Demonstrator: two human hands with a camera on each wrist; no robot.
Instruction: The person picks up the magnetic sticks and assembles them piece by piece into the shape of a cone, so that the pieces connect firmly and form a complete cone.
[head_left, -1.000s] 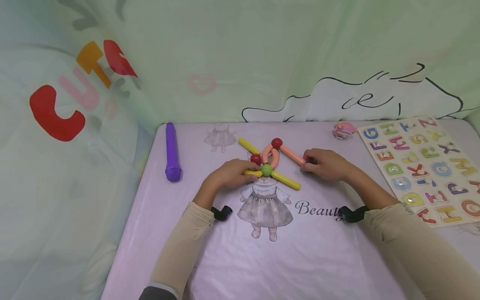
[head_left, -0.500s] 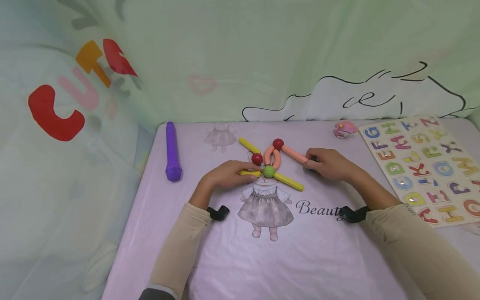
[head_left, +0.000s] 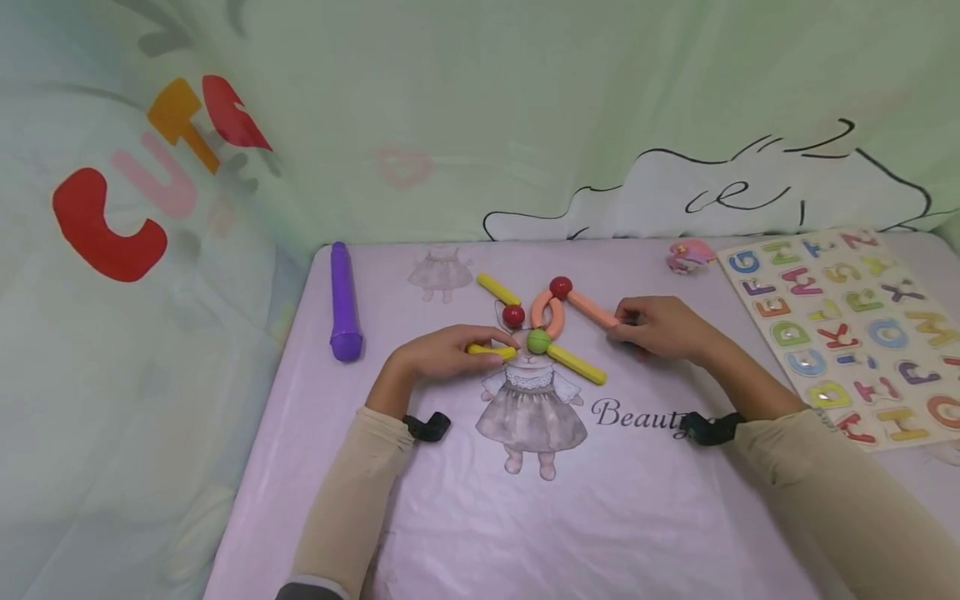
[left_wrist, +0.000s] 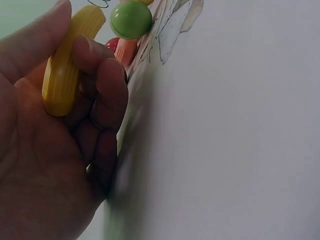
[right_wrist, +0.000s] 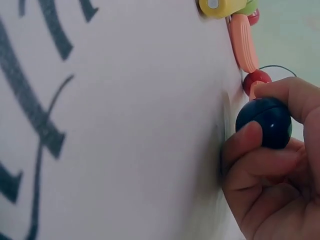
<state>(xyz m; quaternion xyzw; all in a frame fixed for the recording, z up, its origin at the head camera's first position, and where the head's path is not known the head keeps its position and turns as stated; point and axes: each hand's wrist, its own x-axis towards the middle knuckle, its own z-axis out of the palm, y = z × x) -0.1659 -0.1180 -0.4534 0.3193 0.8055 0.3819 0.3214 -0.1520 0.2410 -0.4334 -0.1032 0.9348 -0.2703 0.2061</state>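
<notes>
My left hand point(head_left: 448, 352) pinches a short, slightly curved yellow stick point(left_wrist: 61, 75) between thumb and fingers. A gap separates it from the green ball point(head_left: 538, 341), which has a straight yellow stick point(head_left: 577, 364) on its lower right side. Two curved orange pieces point(right_wrist: 243, 42) form a loop between the green ball and a red ball point(head_left: 561, 287). From that red ball a straight orange stick point(head_left: 592, 309) runs to my right hand point(head_left: 660, 329). In the right wrist view, my fingers grip a dark blue ball point(right_wrist: 265, 122) at this stick's end.
Another red ball point(head_left: 513, 316) with a yellow stick point(head_left: 497, 289) lies beside the loop. A purple toy microphone point(head_left: 343, 308) is at the left. At the right are a small pink toy point(head_left: 690, 257) and an alphabet puzzle board point(head_left: 825, 333). Curtains point(head_left: 450, 100) stand behind the table.
My left hand has drawn the short yellow stick leftward, away from the green ball. The joined pieces and my right hand have shifted slightly to the right.
</notes>
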